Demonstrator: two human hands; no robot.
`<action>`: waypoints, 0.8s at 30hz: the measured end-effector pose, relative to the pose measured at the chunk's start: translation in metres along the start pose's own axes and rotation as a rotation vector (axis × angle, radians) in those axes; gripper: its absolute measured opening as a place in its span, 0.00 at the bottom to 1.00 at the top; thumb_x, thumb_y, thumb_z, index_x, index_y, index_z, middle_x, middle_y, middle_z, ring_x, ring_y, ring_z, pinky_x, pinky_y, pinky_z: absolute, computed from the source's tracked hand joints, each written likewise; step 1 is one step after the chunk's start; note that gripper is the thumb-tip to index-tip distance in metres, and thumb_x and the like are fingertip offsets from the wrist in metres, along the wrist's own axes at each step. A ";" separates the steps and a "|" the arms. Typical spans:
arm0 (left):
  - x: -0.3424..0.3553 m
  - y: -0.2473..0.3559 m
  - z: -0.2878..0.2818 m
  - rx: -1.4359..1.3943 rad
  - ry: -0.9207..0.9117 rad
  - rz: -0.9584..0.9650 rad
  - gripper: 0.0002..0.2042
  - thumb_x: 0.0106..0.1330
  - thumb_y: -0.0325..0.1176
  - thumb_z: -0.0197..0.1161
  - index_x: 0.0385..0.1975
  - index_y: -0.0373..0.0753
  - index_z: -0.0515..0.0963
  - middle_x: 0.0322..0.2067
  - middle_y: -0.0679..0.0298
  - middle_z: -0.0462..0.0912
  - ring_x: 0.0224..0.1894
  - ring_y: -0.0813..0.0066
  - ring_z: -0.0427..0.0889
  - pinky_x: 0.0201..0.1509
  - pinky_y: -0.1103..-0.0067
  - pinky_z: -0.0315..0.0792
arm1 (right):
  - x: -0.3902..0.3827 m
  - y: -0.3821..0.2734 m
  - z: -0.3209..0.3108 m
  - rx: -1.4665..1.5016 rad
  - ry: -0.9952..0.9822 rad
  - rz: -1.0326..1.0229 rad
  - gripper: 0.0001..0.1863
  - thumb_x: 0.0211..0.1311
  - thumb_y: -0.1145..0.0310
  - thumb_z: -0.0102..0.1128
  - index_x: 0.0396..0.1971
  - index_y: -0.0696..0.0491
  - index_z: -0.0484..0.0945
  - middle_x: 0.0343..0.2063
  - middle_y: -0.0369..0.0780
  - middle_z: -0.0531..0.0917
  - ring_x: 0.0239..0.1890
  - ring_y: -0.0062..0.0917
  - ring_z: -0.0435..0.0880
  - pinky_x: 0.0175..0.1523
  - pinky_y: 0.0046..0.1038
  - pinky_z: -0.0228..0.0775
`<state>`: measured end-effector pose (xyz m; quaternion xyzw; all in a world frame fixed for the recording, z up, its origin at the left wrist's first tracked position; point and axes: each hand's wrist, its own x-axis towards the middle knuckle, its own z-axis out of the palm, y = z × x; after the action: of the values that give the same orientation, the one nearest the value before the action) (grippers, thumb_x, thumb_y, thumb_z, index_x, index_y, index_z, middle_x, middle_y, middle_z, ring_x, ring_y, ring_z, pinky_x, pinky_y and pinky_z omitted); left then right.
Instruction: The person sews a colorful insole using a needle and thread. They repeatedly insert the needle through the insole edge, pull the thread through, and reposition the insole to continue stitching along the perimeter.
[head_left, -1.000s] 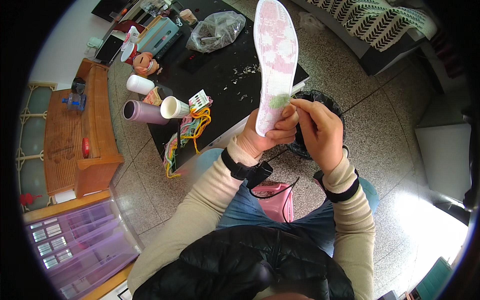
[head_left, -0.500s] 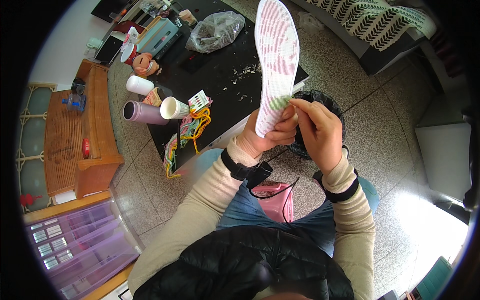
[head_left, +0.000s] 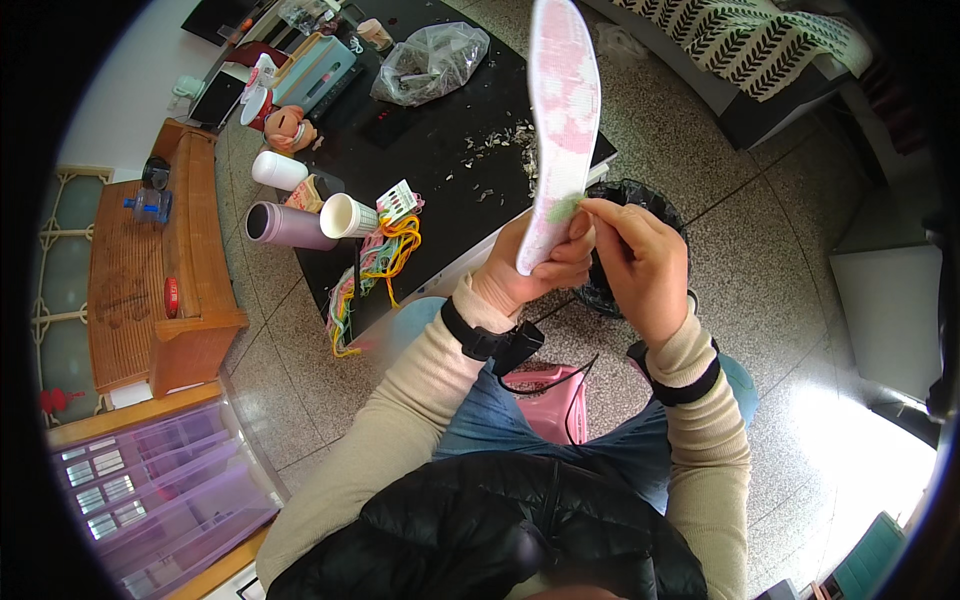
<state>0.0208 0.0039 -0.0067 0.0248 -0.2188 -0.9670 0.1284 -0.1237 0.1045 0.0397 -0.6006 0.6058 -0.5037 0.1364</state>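
Observation:
A white shoe insole [head_left: 562, 110] with pink patches and a small green patch near its heel end stands tilted up before me. My left hand [head_left: 530, 270] is closed around its lower end, thumb and fingers on the near edge. Beside the green patch, my right hand [head_left: 640, 255] pinches thumb and forefinger together at the insole's right edge. Whatever sits in that pinch is too small to make out. Bundles of coloured thread [head_left: 385, 250], yellow, pink and green, hang over the table edge to the left, with a white holed card [head_left: 400, 202] on them.
The black table [head_left: 420, 150] carries pale scraps [head_left: 500, 145], a clear plastic bag [head_left: 432, 65], a paper cup [head_left: 348, 216] and a purple tumbler [head_left: 290, 227]. A black-lined bin [head_left: 655, 200] stands behind my right hand. Something pink [head_left: 550, 405] lies between my legs.
The insole has turned about its long axis and looks narrower now, its upper part shifted slightly right. Both hands stay nearly in place, the right still pinching at the edge.

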 end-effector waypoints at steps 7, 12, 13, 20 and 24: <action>0.005 -0.017 0.005 0.800 0.478 0.375 0.11 0.78 0.36 0.49 0.41 0.35 0.75 0.25 0.74 0.73 0.25 0.90 0.68 0.28 0.89 0.62 | -0.007 0.028 0.000 0.307 -0.055 0.244 0.08 0.66 0.77 0.59 0.43 0.61 0.82 0.30 0.38 0.86 0.29 0.18 0.81 0.35 0.22 0.73; 0.005 -0.022 -0.002 1.084 0.485 0.513 0.09 0.78 0.32 0.51 0.41 0.33 0.74 0.29 0.73 0.76 0.31 0.92 0.70 0.34 0.88 0.66 | -0.013 0.051 0.005 0.853 -0.119 0.594 0.10 0.71 0.73 0.58 0.46 0.62 0.82 0.35 0.33 0.85 0.34 0.10 0.79 0.38 0.15 0.72; 0.004 -0.022 -0.003 1.131 0.498 0.515 0.09 0.78 0.31 0.51 0.40 0.32 0.74 0.29 0.74 0.75 0.31 0.92 0.69 0.33 0.88 0.65 | -0.014 0.054 0.005 0.902 -0.126 0.608 0.11 0.71 0.73 0.57 0.47 0.61 0.82 0.35 0.32 0.85 0.34 0.10 0.79 0.38 0.13 0.72; 0.003 -0.018 0.003 1.244 0.563 0.603 0.09 0.73 0.27 0.55 0.30 0.31 0.74 0.18 0.70 0.72 0.22 0.90 0.66 0.22 0.84 0.61 | -0.015 0.065 0.009 0.968 -0.181 0.660 0.08 0.70 0.73 0.57 0.43 0.57 0.82 0.29 0.28 0.82 0.23 0.07 0.70 0.27 0.13 0.60; 0.003 -0.017 0.007 1.271 0.560 0.606 0.09 0.73 0.27 0.56 0.30 0.31 0.74 0.18 0.70 0.72 0.22 0.91 0.66 0.22 0.84 0.61 | -0.018 0.066 0.012 0.906 -0.157 0.668 0.07 0.68 0.74 0.57 0.42 0.57 0.82 0.27 0.28 0.81 0.21 0.07 0.68 0.26 0.13 0.57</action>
<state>0.0129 0.0212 -0.0074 0.2774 -0.6904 -0.5348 0.4004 -0.1488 0.0995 -0.0245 -0.2936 0.4744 -0.5966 0.5769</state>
